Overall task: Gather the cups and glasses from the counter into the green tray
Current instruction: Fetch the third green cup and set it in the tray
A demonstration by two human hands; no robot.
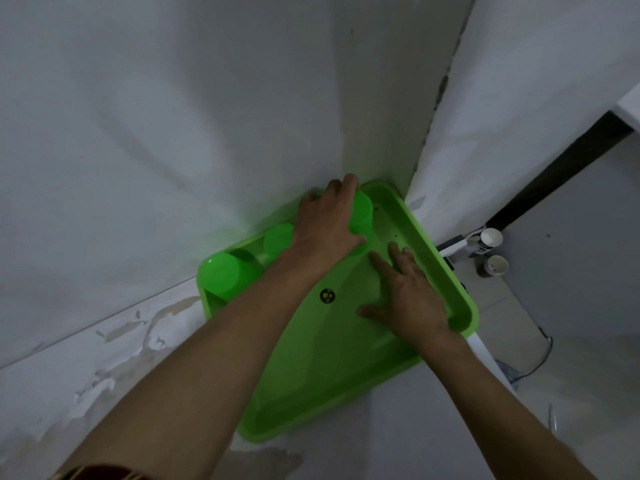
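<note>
We had our left hand point(327, 216) curled downward, fingers bent, and our right hand point(410, 292) flat, fingers spread, both forearms extended.

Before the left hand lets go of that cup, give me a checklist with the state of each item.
1. Cup inside the tray, not on the rim: ok, it stands in the far corner.
2. Left hand has a grip on the cup: ok, fingers wrap over it.
3. Right hand steadies the tray: ok, it lies flat and open on the tray floor.
4. Other cups stable: ok, the middle cup and the near cup stand along the tray's wall side.
5. Tray fully on the counter: not ok, its right corner overhangs the edge.
6. Counter free of remaining cups: cannot tell, only part shows.
</note>
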